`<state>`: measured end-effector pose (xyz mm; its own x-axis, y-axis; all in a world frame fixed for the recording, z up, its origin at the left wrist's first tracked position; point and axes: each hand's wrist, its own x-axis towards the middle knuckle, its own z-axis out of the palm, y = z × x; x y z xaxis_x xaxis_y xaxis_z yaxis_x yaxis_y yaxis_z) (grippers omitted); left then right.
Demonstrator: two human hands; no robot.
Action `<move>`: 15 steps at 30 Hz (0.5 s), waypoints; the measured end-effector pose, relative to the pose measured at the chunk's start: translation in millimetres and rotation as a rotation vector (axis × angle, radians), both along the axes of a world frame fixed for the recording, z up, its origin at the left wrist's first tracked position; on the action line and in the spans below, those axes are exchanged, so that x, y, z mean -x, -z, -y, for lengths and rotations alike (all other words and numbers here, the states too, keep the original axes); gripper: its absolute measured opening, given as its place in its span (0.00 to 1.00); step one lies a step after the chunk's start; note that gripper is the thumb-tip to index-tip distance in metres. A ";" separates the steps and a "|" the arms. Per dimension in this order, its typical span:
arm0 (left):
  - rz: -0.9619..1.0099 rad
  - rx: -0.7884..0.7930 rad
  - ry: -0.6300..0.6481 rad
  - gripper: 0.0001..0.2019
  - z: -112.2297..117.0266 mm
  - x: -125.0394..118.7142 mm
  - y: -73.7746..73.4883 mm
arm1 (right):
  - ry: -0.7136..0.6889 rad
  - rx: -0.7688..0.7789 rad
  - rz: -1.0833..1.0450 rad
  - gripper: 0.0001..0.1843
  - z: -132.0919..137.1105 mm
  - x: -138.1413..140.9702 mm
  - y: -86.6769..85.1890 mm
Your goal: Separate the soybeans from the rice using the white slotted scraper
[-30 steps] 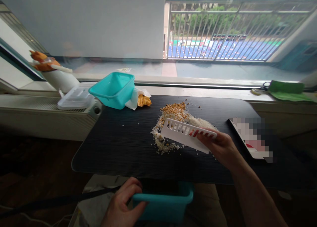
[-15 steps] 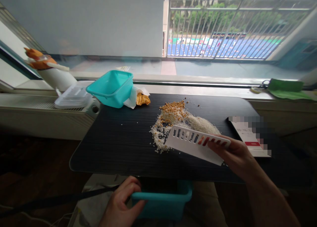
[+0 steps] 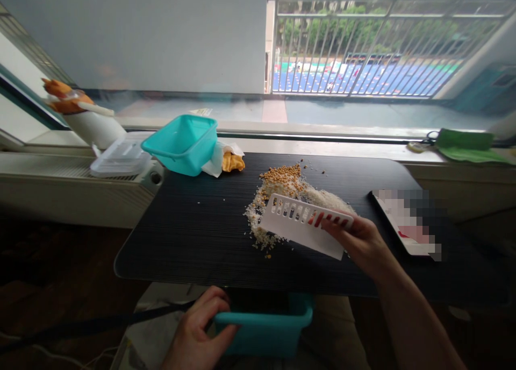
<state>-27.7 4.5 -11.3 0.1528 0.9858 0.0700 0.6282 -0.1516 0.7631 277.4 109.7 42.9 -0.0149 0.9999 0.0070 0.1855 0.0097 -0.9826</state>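
My right hand [image 3: 365, 243] grips a white slotted plastic panel [image 3: 303, 224], its lower edge resting on the black table [image 3: 189, 241] against the near side of a spread of white rice [image 3: 266, 227]. Yellow beans [image 3: 283, 175] are heaped at the far end of the rice. Below the table's front edge, my left hand [image 3: 199, 327] is closed on the rim of a teal plastic bin [image 3: 266, 329]. The bin's inside is hidden.
A second teal bin [image 3: 181, 144] leans at the table's far left corner beside a clear lid [image 3: 116, 160] and a white bag with something orange [image 3: 229, 160]. A card with a blurred patch [image 3: 407, 222] lies at the right. A green cloth [image 3: 467, 144] sits on the sill.
The panel in my right hand drew toward me and to the right, then went back left into the near edge of the rice. A few grains moved nearer the table's front. My left hand stayed put.
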 end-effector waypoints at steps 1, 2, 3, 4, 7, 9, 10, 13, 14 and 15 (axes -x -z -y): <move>-0.002 0.007 0.001 0.07 0.1 -0.1 0.2 | -0.010 -0.003 -0.011 0.16 0.8 -0.3 -0.3; -0.002 0.014 0.001 0.07 0.2 -0.3 0.3 | -0.019 -0.002 -0.022 0.15 2.1 -1.3 -0.7; 0.001 0.019 0.003 0.06 0.3 -0.4 0.4 | -0.023 0.004 -0.033 0.14 3.8 -2.7 -1.3; 0.004 0.022 0.007 0.06 0.4 -0.5 0.3 | -0.021 0.013 -0.040 0.14 5.9 -4.4 -2.1; 0.012 0.034 0.015 0.07 0.6 -0.5 -0.3 | 0.009 0.047 -0.049 0.13 13.5 -8.8 -5.3; 0.014 0.047 0.016 0.07 0.6 -0.2 -0.6 | 0.032 0.072 -0.063 0.13 19.6 -9.8 -8.2; 0.015 0.054 0.015 0.07 0.6 0.0 -0.5 | 0.049 0.085 -0.071 0.14 22.9 -9.7 -9.7; 0.021 0.057 0.012 0.06 0.8 0.8 0.6 | 0.094 0.119 -0.077 0.16 32.7 -9.1 -14.2; 0.024 0.056 0.013 0.06 0.9 0.9 1.0 | 0.102 0.130 -0.067 0.16 35.6 -9.1 -15.5; 0.027 0.054 0.014 0.06 0.9 1.0 1.3 | 0.101 0.141 -0.056 0.17 38.2 -9.4 -16.8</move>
<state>-28.7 3.6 -12.5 0.1657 0.9859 0.0212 0.6051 -0.1187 0.7873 286.8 71.5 59.7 0.0824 0.9873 -0.1357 0.1230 -0.1452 -0.9817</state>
